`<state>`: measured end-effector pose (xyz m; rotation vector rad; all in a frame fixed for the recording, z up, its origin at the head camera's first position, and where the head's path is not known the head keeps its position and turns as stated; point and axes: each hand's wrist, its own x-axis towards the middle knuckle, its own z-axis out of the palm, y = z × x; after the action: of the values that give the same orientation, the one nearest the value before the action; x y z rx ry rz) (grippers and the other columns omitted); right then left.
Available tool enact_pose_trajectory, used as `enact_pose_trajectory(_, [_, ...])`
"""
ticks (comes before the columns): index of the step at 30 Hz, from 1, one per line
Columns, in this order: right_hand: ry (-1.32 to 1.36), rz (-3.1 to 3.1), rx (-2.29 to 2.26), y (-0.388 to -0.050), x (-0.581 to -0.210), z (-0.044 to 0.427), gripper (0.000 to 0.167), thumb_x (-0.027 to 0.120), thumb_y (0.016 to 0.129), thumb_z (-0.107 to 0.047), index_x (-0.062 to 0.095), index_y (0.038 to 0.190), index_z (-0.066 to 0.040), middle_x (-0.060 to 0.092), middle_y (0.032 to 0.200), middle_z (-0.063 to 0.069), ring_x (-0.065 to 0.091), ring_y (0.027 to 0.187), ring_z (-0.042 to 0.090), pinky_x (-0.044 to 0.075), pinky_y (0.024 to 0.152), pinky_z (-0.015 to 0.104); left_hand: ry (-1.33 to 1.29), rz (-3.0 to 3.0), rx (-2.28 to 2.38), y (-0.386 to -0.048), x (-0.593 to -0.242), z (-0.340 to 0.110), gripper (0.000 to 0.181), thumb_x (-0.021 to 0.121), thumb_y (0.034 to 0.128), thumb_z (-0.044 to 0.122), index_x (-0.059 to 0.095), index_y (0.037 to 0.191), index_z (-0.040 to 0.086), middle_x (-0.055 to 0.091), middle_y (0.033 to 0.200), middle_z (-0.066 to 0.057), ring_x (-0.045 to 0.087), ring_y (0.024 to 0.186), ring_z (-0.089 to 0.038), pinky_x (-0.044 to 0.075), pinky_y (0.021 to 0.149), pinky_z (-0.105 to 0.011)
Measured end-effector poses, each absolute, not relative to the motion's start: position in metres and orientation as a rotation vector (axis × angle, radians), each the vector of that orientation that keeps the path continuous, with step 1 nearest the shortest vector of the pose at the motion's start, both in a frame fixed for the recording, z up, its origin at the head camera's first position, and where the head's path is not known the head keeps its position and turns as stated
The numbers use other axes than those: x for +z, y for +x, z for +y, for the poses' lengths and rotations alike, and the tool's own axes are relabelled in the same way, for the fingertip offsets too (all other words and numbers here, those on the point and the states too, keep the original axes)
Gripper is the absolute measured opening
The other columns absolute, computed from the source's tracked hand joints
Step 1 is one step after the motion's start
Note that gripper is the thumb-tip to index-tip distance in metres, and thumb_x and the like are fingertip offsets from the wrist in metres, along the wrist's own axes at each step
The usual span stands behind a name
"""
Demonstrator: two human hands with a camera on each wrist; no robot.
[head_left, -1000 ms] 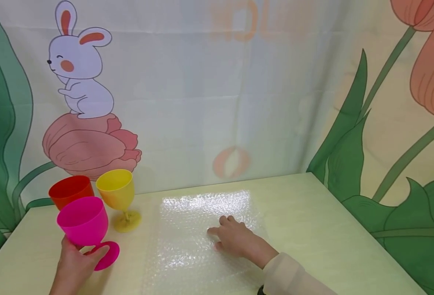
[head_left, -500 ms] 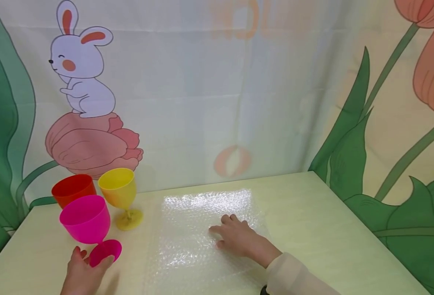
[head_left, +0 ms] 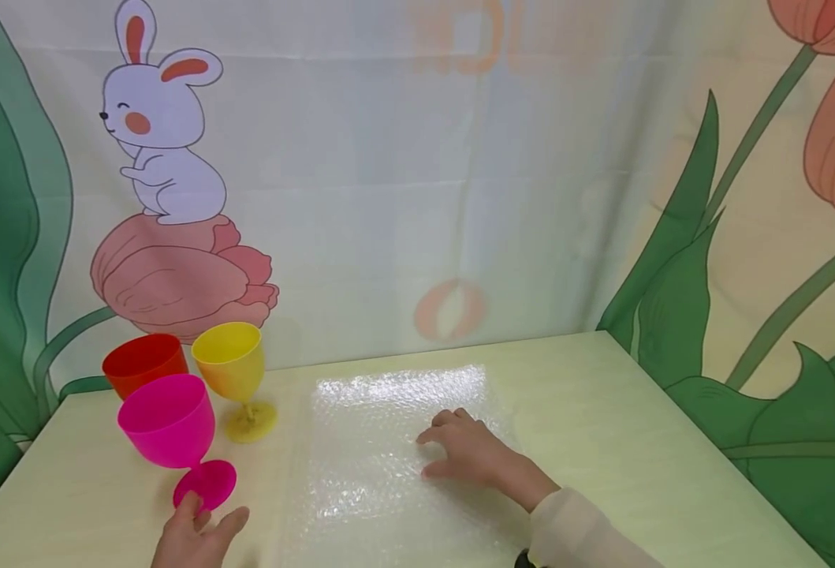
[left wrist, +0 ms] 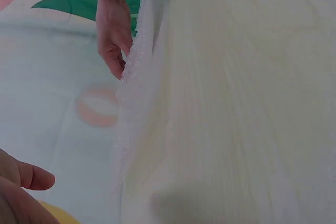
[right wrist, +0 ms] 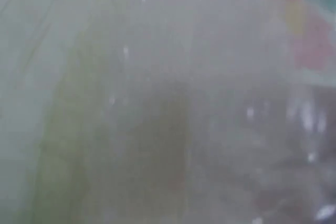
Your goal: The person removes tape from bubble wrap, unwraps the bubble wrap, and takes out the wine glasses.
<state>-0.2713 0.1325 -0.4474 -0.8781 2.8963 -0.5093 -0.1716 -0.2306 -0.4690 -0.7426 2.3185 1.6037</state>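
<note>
A pink plastic goblet [head_left: 169, 426] stands at the left of the table in the head view. My left hand [head_left: 193, 540] is at its round foot, fingers loosely bent and thumb spread away; one fingertip overlaps the foot's near edge, and contact is unclear. The thumb [left wrist: 37, 177] shows at the left wrist view's lower left. My right hand [head_left: 470, 450] rests on or just over a clear bubble wrap sheet [head_left: 360, 457], fingers relaxed and gripping nothing visible. That sheet [left wrist: 142, 72] looks layered from the side. Blurred bubble wrap [right wrist: 220, 145] fills much of the right wrist view.
Behind the pink goblet stand a red cup [head_left: 143, 363], its lower part hidden, and a yellow goblet [head_left: 236, 371]. A pale table [head_left: 602, 442] carries everything. A printed cloth [head_left: 346, 197] with a rabbit and tulips hangs along the back edge.
My left hand has let go of the pink goblet and drawn back toward the near edge, thumb now clear of the foot. The right hand has shifted slightly right over the bubble wrap.
</note>
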Motion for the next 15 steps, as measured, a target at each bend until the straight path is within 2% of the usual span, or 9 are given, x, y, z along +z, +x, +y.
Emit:
enact_pose_trajectory(5, [-0.863, 2.889, -0.586, -0.27, -0.449, 0.134, 0.041, 0.086, 0.085, -0.03, 0.075, 0.121, -0.015, 0.055, 0.113, 0.007, 0.046, 0.107, 0.026, 0.041, 0.087, 0.046, -0.626, 2.363, 1.579, -0.169, -0.468, -0.222, 0.101, 0.068, 0.0999, 0.038, 0.0, 0.16, -0.007, 0.016, 0.161, -0.034, 0.02, 0.144, -0.054, 0.029, 0.115, -0.063])
enact_pose_trajectory(9, [-0.85, 2.911, -0.558, -0.267, -0.448, 0.135, 0.041, 0.086, 0.084, -0.034, 0.075, 0.119, -0.015, 0.059, 0.112, 0.006, 0.049, 0.108, 0.026, 0.041, 0.088, 0.047, -0.57, 2.448, 1.534, -0.166, -0.461, -0.216, 0.092, 0.067, 0.1009, 0.034, 0.009, 0.161, -0.007, 0.018, 0.16, -0.031, 0.02, 0.143, -0.052, 0.027, 0.114, -0.066])
enact_pose_trajectory(15, [-0.917, 2.945, -0.534, -0.261, -0.444, 0.14, 0.04, 0.08, 0.09, -0.036, 0.075, 0.12, -0.01, 0.066, 0.119, 0.007, 0.055, 0.114, 0.028, 0.044, 0.094, 0.054, -0.486, 2.553, 1.358, -0.157, -0.452, -0.214, 0.094, 0.069, 0.098, 0.044, 0.015, 0.163, 0.002, 0.013, 0.161, -0.028, 0.02, 0.14, -0.051, 0.032, 0.108, -0.071])
